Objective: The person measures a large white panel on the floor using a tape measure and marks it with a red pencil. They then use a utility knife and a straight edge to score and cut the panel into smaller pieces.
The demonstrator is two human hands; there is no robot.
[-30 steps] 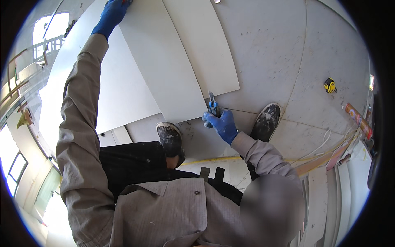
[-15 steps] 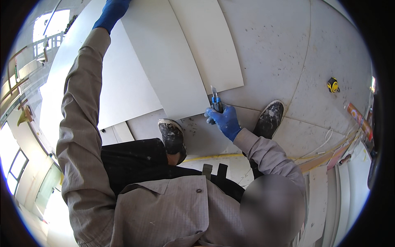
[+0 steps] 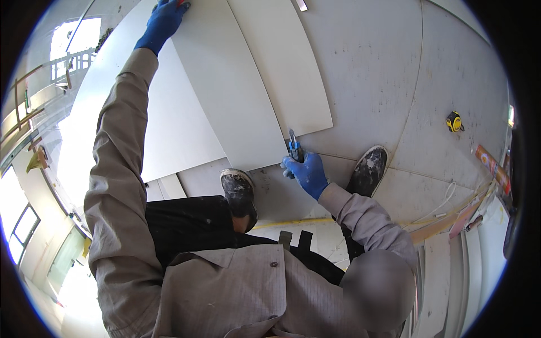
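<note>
My right hand (image 3: 307, 172), in a blue glove, is closed round a blue and black utility knife (image 3: 296, 149). Its blade points away from me, beside the near right corner of a long white panel (image 3: 231, 84). My left hand (image 3: 162, 23), gloved in blue too, reaches far forward over the upper left part of that panel. A small red thing (image 3: 181, 3) shows at its fingertips, mostly cut off by the picture's top edge. A second white panel (image 3: 290, 73) lies along the right side, and a wide white sheet (image 3: 174, 124) lies on the left.
A yellow and black tape measure (image 3: 454, 121) lies on the grey floor boards (image 3: 372, 73) to the right. Beyond it are an orange-red tube (image 3: 492, 168) and a thin white cable (image 3: 448, 197). My shoes (image 3: 369, 169) stand near the panels' front edges. Stacked boards (image 3: 451, 270) line the lower right.
My left hand has come slightly nearer in view, and the red thing now shows at its fingers. My right hand still holds the knife, nearly in the same place.
</note>
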